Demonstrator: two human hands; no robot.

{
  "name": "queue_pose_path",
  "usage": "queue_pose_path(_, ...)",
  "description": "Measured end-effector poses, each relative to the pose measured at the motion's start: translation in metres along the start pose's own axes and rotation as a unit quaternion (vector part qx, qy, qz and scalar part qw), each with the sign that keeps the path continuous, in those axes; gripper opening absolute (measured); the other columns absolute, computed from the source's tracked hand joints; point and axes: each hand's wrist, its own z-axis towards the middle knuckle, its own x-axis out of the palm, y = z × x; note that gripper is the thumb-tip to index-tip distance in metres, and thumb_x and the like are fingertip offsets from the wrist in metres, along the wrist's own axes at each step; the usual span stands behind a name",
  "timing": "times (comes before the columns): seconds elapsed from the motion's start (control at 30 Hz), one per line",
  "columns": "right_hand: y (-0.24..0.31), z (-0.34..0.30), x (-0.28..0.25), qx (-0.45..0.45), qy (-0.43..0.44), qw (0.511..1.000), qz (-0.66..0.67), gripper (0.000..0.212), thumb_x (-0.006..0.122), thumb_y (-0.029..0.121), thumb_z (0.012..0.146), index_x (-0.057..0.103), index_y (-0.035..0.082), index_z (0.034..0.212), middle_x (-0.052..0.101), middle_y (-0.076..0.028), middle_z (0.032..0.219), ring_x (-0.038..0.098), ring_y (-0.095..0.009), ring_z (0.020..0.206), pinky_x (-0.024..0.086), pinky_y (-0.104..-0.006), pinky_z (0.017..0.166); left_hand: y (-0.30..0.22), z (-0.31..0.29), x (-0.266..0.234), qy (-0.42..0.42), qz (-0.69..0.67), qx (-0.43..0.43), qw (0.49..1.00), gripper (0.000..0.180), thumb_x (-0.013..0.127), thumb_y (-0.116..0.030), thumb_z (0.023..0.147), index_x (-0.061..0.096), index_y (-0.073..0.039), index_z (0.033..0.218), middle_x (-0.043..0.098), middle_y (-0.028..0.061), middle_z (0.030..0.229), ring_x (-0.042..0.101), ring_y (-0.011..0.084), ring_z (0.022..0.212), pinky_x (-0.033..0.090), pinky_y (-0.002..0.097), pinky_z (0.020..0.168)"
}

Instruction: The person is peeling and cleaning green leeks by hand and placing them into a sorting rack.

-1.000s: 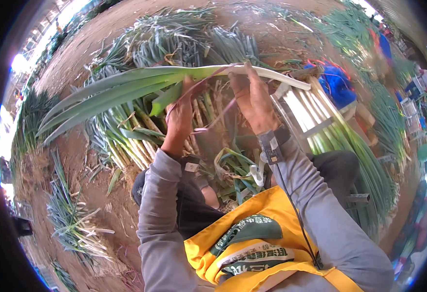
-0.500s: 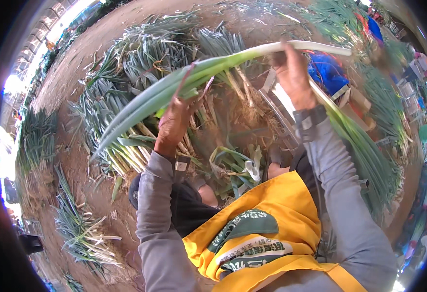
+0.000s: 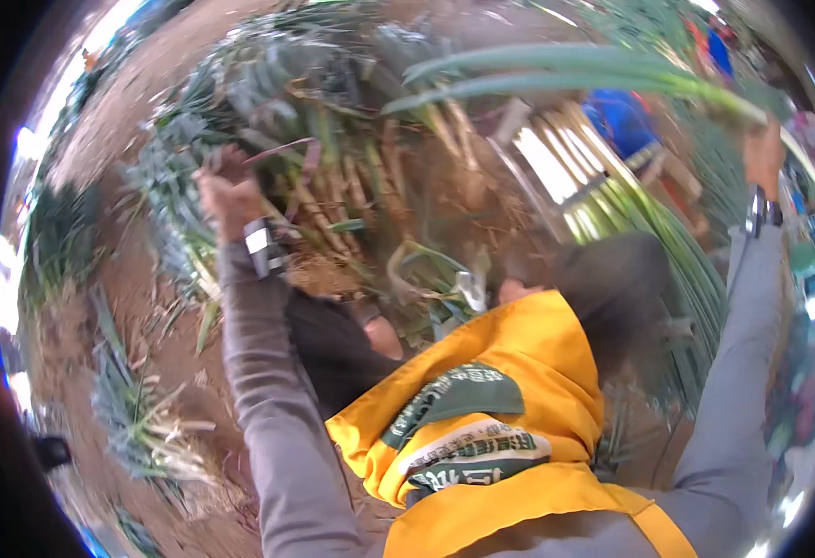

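Note:
Out at the far right, my right hand [image 3: 762, 158] is closed round the pale stem end of a leek [image 3: 602, 63]. Its long green leaves trail leftward across the top of the view, smeared by motion. My left hand [image 3: 231, 191] is at the left, over the heap of leeks, its fingers curled. From it a thin pinkish strip [image 3: 282, 149] sticks out to the right and bends down. Several trimmed leeks [image 3: 635, 209] lie side by side in a pale frame [image 3: 530, 191] by my right knee.
Untrimmed leeks with roots [image 3: 324, 177] are heaped in front of me. Smaller leek bundles [image 3: 152, 418] lie on the dirt floor at the left. Leaf scraps [image 3: 426, 279] lie between my feet. A blue bag [image 3: 621, 121] is beyond the frame, and my yellow apron [image 3: 491, 372] covers my lap.
My right hand has carried the leek far to the right, turning its leaves leftward. My left hand has let go of the leek and moved left with the pinkish strip.

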Motion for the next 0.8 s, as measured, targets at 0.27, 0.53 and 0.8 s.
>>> queue_pose_path(0.27,0.089,0.026,-0.123,-0.158,-0.119,0.88,-0.432,0.043,0.062,0.035,0.099,0.062,-0.002,0.12,0.068,-0.027,0.113,0.069,-0.037,0.099,0.053,-0.04,0.086,-0.026,-0.127,0.171,0.343,0.223,-0.335,0.849,0.038,0.054,-0.028,0.106,0.06,-0.001,0.131,0.046,-0.0048,0.072,0.041,0.0053,0.058,0.035,0.0227,0.051)
queue_pose_path(0.53,0.015,-0.064,-0.057,-0.164,0.435,0.619,-0.633,0.036,0.059,0.025,0.092,0.062,0.006,0.122,0.07,-0.02,0.107,0.067,-0.04,0.099,0.052,-0.0502,0.084,-0.042,-0.182,0.225,0.563,0.374,-0.343,0.652,0.029,0.061,-0.018,0.101,0.064,-0.002,0.124,0.055,-0.0032,0.079,0.051,0.0035,0.067,0.039,0.0205,0.054)
queue_pose_path(0.8,-0.137,-0.142,0.04,0.015,0.668,0.557,-0.493,0.044,0.061,0.039,0.091,0.06,-0.004,0.102,0.065,-0.027,0.093,0.066,-0.042,0.092,0.051,-0.0494,0.081,-0.03,-0.146,0.196,0.432,0.38,-0.326,0.75,0.03,0.058,-0.021,0.103,0.063,0.003,0.121,0.049,-0.0044,0.072,0.041,0.0037,0.056,0.033,0.022,0.05)
